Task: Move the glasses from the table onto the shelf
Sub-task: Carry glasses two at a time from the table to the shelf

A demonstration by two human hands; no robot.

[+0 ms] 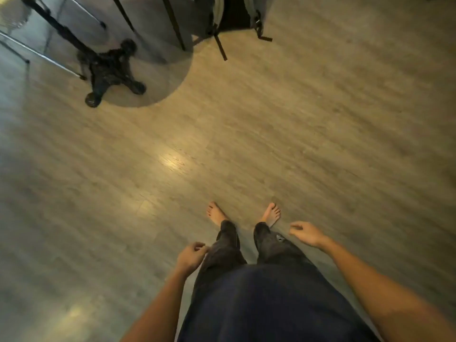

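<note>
Plainly, neither the glasses nor any bench or shelf is in view, so progress, their heading and their long axis cannot be told. Well apart from the black castor-wheeled chair base (111, 70), on its near side, the left hand (191, 257) and right hand (307, 234) hang loosely curled, holding nothing, above the grey-brown wood-grain floor (296, 119).

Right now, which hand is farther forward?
The right hand: it is up near the ankle, while the left hand hangs back beside the trouser leg.

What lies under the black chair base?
A round grey mat lies under the chair base, on the floor. The base hides the mat directly beneath it.
</note>
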